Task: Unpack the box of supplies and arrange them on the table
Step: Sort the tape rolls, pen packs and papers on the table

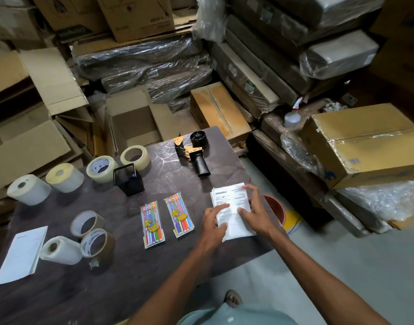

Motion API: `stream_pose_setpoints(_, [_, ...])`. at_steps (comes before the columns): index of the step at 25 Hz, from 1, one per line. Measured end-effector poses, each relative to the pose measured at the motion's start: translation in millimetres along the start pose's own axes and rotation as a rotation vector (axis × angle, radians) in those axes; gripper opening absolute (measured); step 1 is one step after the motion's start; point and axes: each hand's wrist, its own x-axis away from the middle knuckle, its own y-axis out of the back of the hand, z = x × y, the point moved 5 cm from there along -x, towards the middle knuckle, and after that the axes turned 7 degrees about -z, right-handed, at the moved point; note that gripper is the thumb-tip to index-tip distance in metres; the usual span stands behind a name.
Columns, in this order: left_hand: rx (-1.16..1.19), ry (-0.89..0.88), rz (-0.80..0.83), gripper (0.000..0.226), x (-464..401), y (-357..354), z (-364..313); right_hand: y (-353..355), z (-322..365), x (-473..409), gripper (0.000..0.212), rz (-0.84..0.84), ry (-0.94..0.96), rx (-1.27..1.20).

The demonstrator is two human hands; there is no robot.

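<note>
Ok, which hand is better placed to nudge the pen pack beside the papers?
Left, likely: the left hand touches the left edge of the paper stack beside that pen pack; the right hand is farther right.

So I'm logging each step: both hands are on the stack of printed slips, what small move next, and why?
Probably nudge the stack of Amazon slips slightly left, then let go: left hand and right hand rest on it, and its right corner lies near the table edge.
</note>
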Motion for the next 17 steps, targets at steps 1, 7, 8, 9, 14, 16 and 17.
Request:
stream_pose_setpoints(1, [-0.020,-0.004,-0.014,0.066,-6.2,5.4,4.0,-6.7,0.9,-0.6,0.050,0.018,0.022,0.056])
stream_pose_setpoints(7, [-0.175,-0.238,-0.149,0.050,-18.0,37.2,-24.8,-15.6,29.8,-9.2,0.048,-0.078,0.175,0.148])
stream_pose_setpoints(8, [-0.202,-0.260,-0.189,0.045,-14.5,38.7,-29.0,-17.4,34.4,-6.2,0.045,-0.119,0.221,0.136])
stream_pose_setpoints(9, [-0.226,-0.259,-0.215,0.041,-10.4,38.1,-26.7,-20.3,34.2,-1.3,0.043,-0.150,0.249,0.142])
stream_pose_setpoints(14, [-0.259,-0.227,-0.250,0.035,9.9,27.8,3.2,-28.9,-4.1,21.6,0.037,-0.190,0.192,0.164])
stream_pose_setpoints(16, [-0.242,-0.226,-0.271,0.031,3.4,28.2,-4.5,-27.3,-1.3,19.0,0.038,-0.213,0.183,0.172])
stream_pose_setpoints(17, [-0.236,-0.241,-0.288,0.030,1.4,29.1,-7.6,-25.8,2.1,19.1,0.038,-0.230,0.192,0.166])
